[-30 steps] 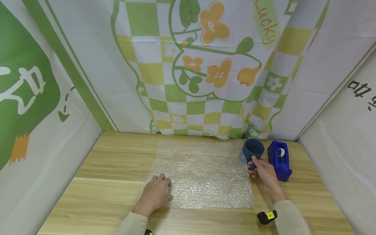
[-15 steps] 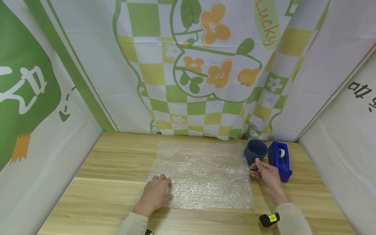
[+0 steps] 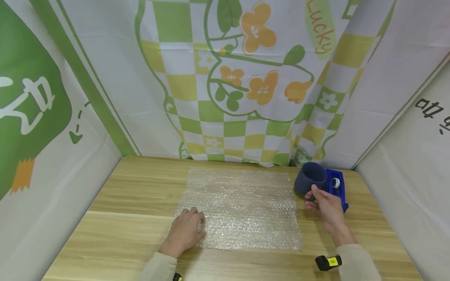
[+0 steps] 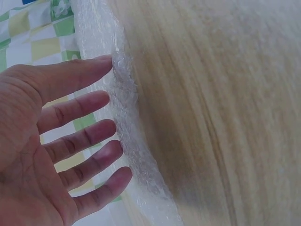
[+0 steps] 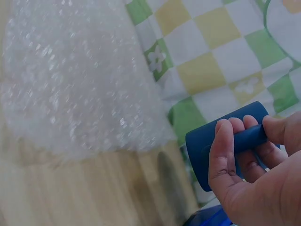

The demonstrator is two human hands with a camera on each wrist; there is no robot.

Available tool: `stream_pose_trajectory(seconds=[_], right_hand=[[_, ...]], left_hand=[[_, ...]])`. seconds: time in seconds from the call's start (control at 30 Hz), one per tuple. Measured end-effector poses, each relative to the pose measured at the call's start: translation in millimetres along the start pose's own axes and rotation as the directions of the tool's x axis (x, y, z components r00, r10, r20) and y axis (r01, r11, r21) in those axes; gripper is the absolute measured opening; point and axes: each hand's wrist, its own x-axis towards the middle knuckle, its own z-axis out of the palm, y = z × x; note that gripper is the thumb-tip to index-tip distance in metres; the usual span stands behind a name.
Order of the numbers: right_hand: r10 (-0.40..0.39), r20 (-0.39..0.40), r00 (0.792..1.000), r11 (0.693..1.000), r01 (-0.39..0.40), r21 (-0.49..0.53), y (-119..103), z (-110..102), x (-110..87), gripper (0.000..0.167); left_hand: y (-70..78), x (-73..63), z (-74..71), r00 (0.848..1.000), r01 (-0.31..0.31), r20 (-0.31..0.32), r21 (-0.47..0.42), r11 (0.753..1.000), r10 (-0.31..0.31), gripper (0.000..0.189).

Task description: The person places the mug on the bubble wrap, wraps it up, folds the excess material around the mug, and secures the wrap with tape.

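mug (image 3: 310, 178) handle gripped by right hand (image 5: 254, 174), wrist view; left hand (image 3: 185, 231) flat on bubble wrap (image 3: 242, 207).

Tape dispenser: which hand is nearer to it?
Right. The right hand grips the mug by its handle right beside the tape dispenser. The left hand rests flat on the bubble wrap, far across the table.
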Motion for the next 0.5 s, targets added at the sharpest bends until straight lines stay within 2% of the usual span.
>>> stream_pose_trajectory(seconds=[0.23, 0.5], right_hand=[[-0.056, 0.016, 0.998, 0.998, 0.055, 0.009, -12.9, 13.7, -9.3, 0.036], [-0.083, 0.035, 0.996, 0.994, 0.085, -0.075, -14.5, 41.6, -21.1, 0.042]], left_hand=[[-0.6, 0.6, 0.3, 1.0, 0.003, 0.004, -0.005, 1.0, -0.003, 0.028], [-0.6, 0.8, -0.2, 1.0, 0.007, 0.011, -0.02, 1.0, -0.007, 0.027]])
